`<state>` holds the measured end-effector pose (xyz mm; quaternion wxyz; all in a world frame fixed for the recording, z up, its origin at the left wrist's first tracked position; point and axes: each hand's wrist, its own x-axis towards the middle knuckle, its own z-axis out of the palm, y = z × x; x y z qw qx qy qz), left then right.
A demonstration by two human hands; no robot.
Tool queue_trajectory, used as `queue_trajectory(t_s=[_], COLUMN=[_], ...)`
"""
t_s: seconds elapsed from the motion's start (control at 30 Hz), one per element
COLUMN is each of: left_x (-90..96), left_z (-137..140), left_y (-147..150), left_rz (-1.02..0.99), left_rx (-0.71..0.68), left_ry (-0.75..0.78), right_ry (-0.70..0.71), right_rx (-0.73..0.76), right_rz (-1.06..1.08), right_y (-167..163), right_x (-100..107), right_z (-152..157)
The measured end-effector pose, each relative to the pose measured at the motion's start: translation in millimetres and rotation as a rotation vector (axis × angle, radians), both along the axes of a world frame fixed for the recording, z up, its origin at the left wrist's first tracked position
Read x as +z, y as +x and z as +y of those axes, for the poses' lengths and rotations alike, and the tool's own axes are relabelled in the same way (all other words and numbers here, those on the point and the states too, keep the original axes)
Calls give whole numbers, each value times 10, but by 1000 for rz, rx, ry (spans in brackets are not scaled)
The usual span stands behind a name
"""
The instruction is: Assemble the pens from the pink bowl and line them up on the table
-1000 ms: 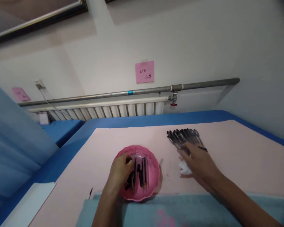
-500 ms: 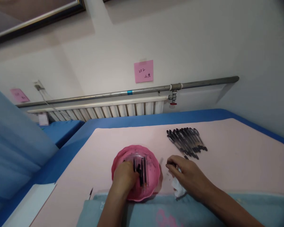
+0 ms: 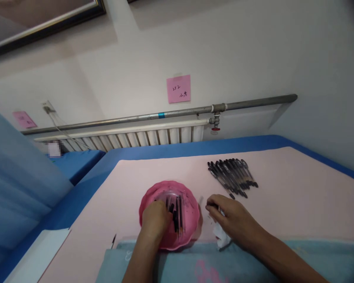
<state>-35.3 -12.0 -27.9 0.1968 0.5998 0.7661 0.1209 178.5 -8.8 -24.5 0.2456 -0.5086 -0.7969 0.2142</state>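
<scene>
My left hand (image 3: 157, 216) reaches into a scalloped pink dish (image 3: 191, 236), its fingers bent downward among the contents. Its fingertips are mostly hidden, so what they grip cannot be made out. Beside the thumb lie short black pen caps (image 3: 175, 220) and several slim, clear pen barrels (image 3: 181, 212). Right of the dish, my right hand (image 3: 228, 212) is closed, thumb against curled fingers, around a crumpled white tissue (image 3: 222, 239) that sticks out below. Beyond it, a row of black-capped pens (image 3: 231, 177) lies side by side on the pink sheet (image 3: 277, 204).
A light blue cloth (image 3: 177, 267) runs along the near edge. One thin dark-tipped piece (image 3: 113, 239) lies left of the dish, and a white sheet of paper (image 3: 35, 255) farther left. A blue curtain (image 3: 14, 188) hangs at left; a radiator (image 3: 153, 135) stands behind.
The left hand has shifted very slightly in the dish, and a black cap by its thumb has moved a little. The right hand and tissue are almost still.
</scene>
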Motion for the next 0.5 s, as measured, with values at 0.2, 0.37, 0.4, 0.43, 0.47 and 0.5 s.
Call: queue_trajectory(t_s=[0.2, 0.37, 0.4, 0.43, 0.47, 0.5], left_x=[67, 144, 170, 192, 210, 220], left_z=[7, -47, -68, -90, -110, -128], left_y=[-113, -74, -34, 12, 60, 107], left_rz=[-182, -925, -1048, -1131, -1182, -1210], left_rx=[-29, -42, -72, -94, -113, -128], left_ry=[101, 5, -20, -36, -49, -63], right_ry=[-31, -171, -201, -230, -260, -291], right_rx=[-10, -29, -19, -4, 17, 40], right_rz=[98, 316, 358, 398, 438, 479], right_y=[-11, -88, -114, -142, -171, -200], right_x=[20, 93, 111, 125, 134, 135], right_z=[-11, -87, -112, -139, -165, -191])
